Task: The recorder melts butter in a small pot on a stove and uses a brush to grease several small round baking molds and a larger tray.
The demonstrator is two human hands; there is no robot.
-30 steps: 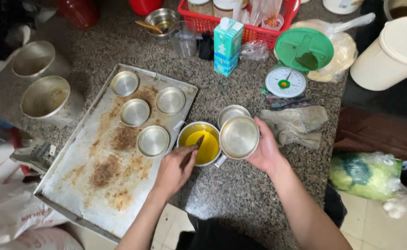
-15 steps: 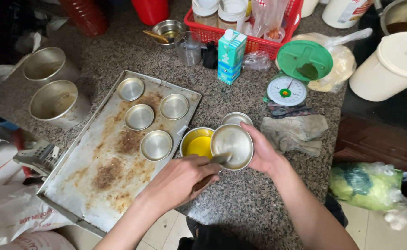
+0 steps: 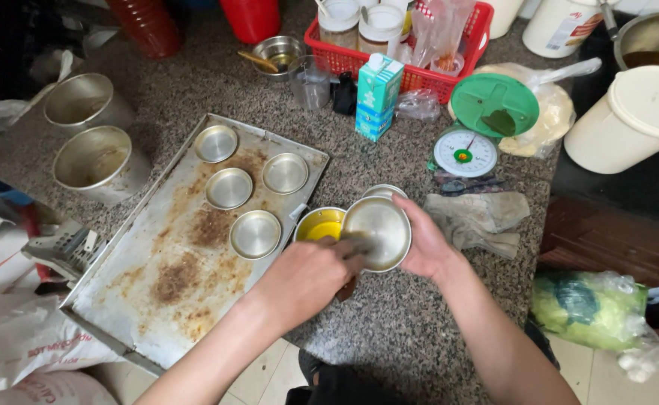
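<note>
My right hand [image 3: 428,246] holds a small round metal tin [image 3: 382,227] tilted toward me, just above the granite counter. My left hand [image 3: 307,276] is closed around a small brush [image 3: 356,242], whose tip is inside that tin; my fingers hide most of the brush. Touching the tin's left side is a metal bowl of yellow oil [image 3: 317,223]. Another small tin [image 3: 384,190] peeks out behind the held one. Several empty small tins [image 3: 255,234] lie on a stained baking tray [image 3: 142,300] to the left.
Right of my hands lie a grey cloth [image 3: 481,217] and a kitchen scale [image 3: 464,152]. Behind them are a teal carton [image 3: 378,97], a red basket [image 3: 466,54] and a white bucket [image 3: 637,120]. Two larger round pans [image 3: 100,161] stand far left.
My left hand lifted the brush out of the yellow oil bowl and moved it right, into the tin. My right hand tilted the tin more toward me.
</note>
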